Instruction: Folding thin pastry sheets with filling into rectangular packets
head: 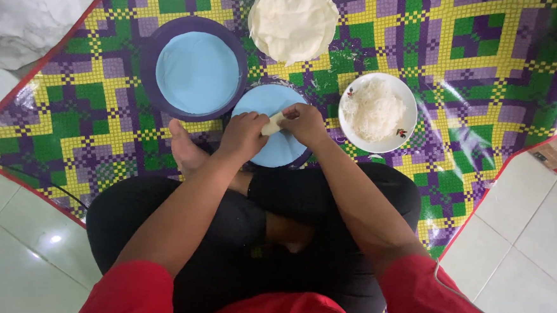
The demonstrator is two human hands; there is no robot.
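Patterned mat (486,66): glossy, purple, green and yellow checks, spread over white floor tiles; carries everything below.

Purple plate (150,54), far left: round, lined with a pale blue disc, nothing on it.

Stack of wrappers (292,20), far centre: thin cream rounds, limp at the edges.

White bowl (409,119), right: holds a heap of fine white noodles.

Blue plate (259,105), near centre: work surface beneath both hands.

Left hand (243,135) and right hand (305,123): fingers curled, each pinching one end of the roll.

Roll (272,123): small pale cylinder of wrapper, held between the hands just above the blue plate. Judged light, soft, easily torn; best held at both ends with gentle, even pressure.
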